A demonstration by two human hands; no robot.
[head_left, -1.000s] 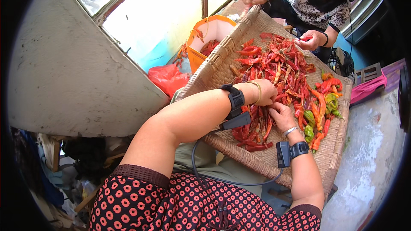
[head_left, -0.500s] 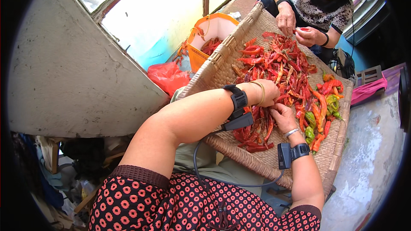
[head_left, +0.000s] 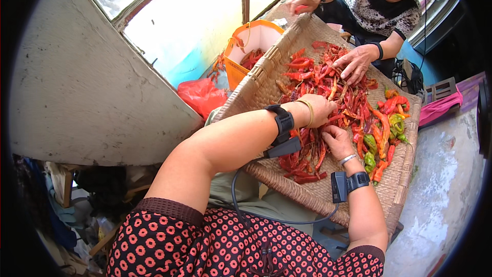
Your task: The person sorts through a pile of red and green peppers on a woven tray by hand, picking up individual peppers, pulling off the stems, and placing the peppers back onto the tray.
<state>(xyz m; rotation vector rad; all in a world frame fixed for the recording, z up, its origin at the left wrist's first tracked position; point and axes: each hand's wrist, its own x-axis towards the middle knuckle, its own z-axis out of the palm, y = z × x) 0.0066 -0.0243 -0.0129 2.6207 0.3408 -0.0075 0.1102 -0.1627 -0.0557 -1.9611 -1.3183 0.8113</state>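
A heap of wrinkled red chili peppers (head_left: pixel 307 143) covers the middle of a woven tray (head_left: pixel 318 197) in front of me. My left hand (head_left: pixel 321 110) reaches over the heap, its fingers closed on a red chili pepper. Just nearer to me, my right hand (head_left: pixel 339 143) has its fingers curled in at the heap's edge; what they grip is hidden. Both hands are close together but apart. Fresher red, orange and green peppers (head_left: pixel 382 141) lie along the tray's right side.
Across the tray, a person's hand (head_left: pixel 359 62) rests over the heap. Their other hand (head_left: pixel 306 4) holds something red beyond the far rim. An orange box (head_left: pixel 237 74) with peppers inside and a red plastic bag (head_left: pixel 201 94) stand left of the tray, by the wall (head_left: pixel 92 72).
The other person's hands have parted: one has swung left past the tray's far rim with something red, the other has lowered onto the heap. My hands have hardly moved.
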